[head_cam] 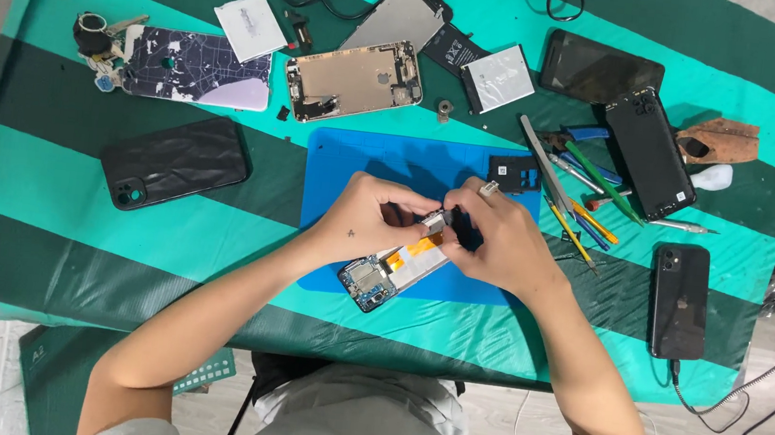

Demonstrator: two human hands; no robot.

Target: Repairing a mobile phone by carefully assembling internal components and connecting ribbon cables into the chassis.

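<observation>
An opened phone [383, 275] with a blue circuit board and orange flex strip lies on a blue work mat [355, 157], its back facing up. My left hand [363, 217] and my right hand [491, 238] meet just above its upper end. Both pinch a small grey part [435, 219] between the fingertips. My right hand wears a ring and also covers something dark; what it is cannot be made out.
Around the mat on the green striped cloth [46, 182] lie a black phone case [174, 162], a bare metal phone frame [354, 80], a patterned phone back [197, 68], several dark phones [649, 151], batteries [498, 78], screwdrivers and tweezers [582, 195], and cables.
</observation>
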